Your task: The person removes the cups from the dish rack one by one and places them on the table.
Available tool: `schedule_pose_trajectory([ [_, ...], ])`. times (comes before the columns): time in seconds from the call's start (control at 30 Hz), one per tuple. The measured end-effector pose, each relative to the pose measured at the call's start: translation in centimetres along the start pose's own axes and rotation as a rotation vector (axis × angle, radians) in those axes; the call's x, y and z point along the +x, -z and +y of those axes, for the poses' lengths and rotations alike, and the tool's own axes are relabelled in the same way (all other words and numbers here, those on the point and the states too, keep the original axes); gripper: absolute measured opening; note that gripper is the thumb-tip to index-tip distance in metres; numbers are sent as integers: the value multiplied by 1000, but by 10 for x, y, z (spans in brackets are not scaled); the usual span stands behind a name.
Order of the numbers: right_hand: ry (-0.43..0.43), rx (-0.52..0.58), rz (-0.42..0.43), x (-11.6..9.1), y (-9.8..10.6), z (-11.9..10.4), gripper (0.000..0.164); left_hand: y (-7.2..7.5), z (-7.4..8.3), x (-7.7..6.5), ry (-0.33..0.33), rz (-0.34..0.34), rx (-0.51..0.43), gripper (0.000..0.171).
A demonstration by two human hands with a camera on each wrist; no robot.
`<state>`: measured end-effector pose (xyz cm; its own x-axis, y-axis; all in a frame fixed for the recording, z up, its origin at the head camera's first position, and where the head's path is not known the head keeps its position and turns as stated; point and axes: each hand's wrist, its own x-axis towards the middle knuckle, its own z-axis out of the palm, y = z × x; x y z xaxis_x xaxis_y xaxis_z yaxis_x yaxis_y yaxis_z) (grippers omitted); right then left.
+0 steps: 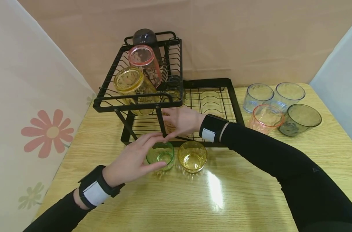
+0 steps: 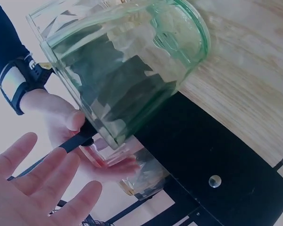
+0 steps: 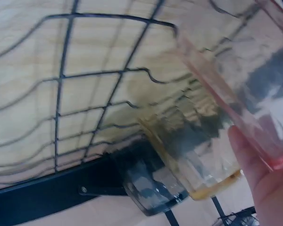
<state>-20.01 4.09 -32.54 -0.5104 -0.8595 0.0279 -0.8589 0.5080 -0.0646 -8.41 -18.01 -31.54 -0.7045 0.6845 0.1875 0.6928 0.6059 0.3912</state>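
Pink glass (image 3: 254, 89) within the right hand's grip (image 1: 181, 120)

Rack (image 1: 234, 103): black. Upper tier, far to near: dark grey glass (image 1: 144, 37), pink glass (image 1: 148, 67), amber glass (image 1: 132, 85). Lower tier, near: pink-tinted glass (image 3: 254, 89). Near side: green glass (image 1: 168, 155) left, yellow glass (image 1: 192, 158) right. Right: blue-rimmed tumblers (image 1: 251, 102), red-rimmed tumbler (image 1: 264, 120), smoky tumbler (image 1: 299, 120). Tabletop (image 1: 245, 199): yellowish wood grain. Left panel (image 1: 28, 80): white, pink-flowered.

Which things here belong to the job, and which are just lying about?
In the job, likely:
pink glass, held by right hand
black rack
green glass, near left hand

Not handled now, perhaps just about:
yellow glass in front of rack
two blue-rimmed glasses
red-rimmed glass
smoky glass at right
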Motion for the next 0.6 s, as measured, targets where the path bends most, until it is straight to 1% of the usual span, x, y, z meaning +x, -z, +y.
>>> schedule_pose_trajectory([
  [0.17,76,-57,124,1,-7,2,74,2,-1,-1,28,-13,-11,64],
  [0.3,129,-96,187,0,-7,6,71,2,-2,0,29,-2,4,66],
  [0.33,132,-106,198,-1,-6,7,72,2,-2,0,23,7,8,67],
  [0.4,112,-115,190,-2,-3,9,75,3,-1,1,4,30,29,70],
  [0.53,14,-84,97,-8,12,11,87,6,1,3,-26,67,74,77],
  [0.6,-8,-57,70,-10,19,13,84,6,4,4,-29,80,90,78],
])
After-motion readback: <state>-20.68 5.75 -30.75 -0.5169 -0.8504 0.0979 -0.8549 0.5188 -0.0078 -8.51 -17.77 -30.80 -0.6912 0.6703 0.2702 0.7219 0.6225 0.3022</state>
